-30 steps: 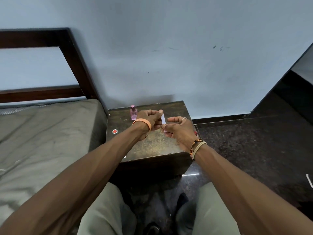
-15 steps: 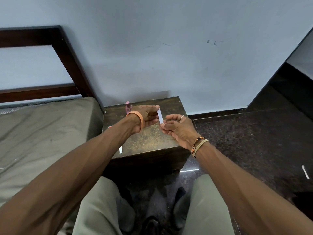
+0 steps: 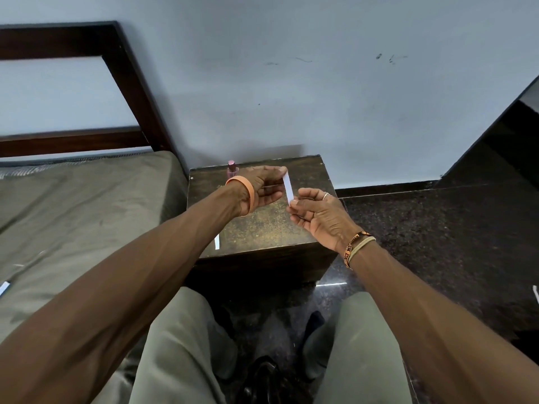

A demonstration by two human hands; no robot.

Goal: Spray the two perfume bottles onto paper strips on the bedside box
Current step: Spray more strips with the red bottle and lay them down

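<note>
Seated view over the bedside box [image 3: 262,228], whose top serves as the counter. A white paper strip [image 3: 288,185] is held in the air above the counter, between the two hands: the left hand [image 3: 262,189] pinches its far, upper end between thumb and forefinger, and the right hand [image 3: 318,215] pinches its near, lower end at the fingertips. Both hands are thus closed on the same strip, and neither holds a bottle. The strip's long axis runs away from the viewer, steeply tilted, with the far end higher and slightly to the left. One pink perfume bottle [image 3: 232,168] stands upright at the back left of the counter, just behind the left wrist, with its cap on; it lies to the left of the strip and nearer the left hand than the right. The second bottle cannot be seen in this view. Another strip [image 3: 216,242] lies flat near the counter's front left edge, partly hidden by the left forearm. By judgement, spraying requires one hand to release the strip; the left hand has the shorter reach to the bottle, leaving the right to hold the strip by its near end.
</note>
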